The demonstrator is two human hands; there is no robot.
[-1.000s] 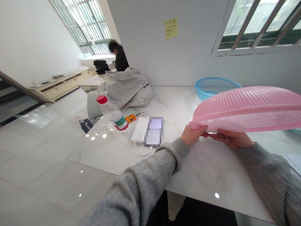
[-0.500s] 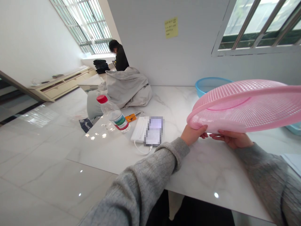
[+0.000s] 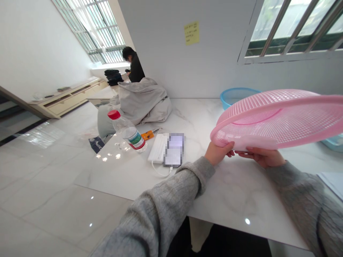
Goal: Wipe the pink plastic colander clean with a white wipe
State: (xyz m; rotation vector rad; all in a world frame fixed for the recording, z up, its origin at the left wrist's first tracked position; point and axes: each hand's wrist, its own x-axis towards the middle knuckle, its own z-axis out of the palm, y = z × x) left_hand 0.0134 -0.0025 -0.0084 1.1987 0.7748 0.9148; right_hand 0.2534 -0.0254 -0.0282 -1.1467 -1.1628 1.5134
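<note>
Both my hands grip the near rim of a pink perforated plastic basket point(image 3: 278, 119), which is tilted up with its hollow side towards me. My left hand point(image 3: 218, 154) holds the rim's left end, and my right hand point(image 3: 259, 157) has its fingers under the rim further right. The basket is held just above a white marble table point(image 3: 230, 189). Left of my hands lie a white power bank point(image 3: 157, 148) with a cable and a blurred phone point(image 3: 173, 150). Beyond them stands a plastic bottle point(image 3: 129, 134) with a red cap.
A blue plastic basin point(image 3: 235, 94) stands at the table's back edge, partly behind the basket. A small orange object point(image 3: 148, 135) lies near the bottle. Further back, a seated person point(image 3: 136, 68) is beyond a grey cloth bundle point(image 3: 142, 101). The table's front edge lies below my arms.
The basket has tilted so that more of its hollow side faces me. The view has shifted slightly, and the seated person's hands are now raised near the chest.
</note>
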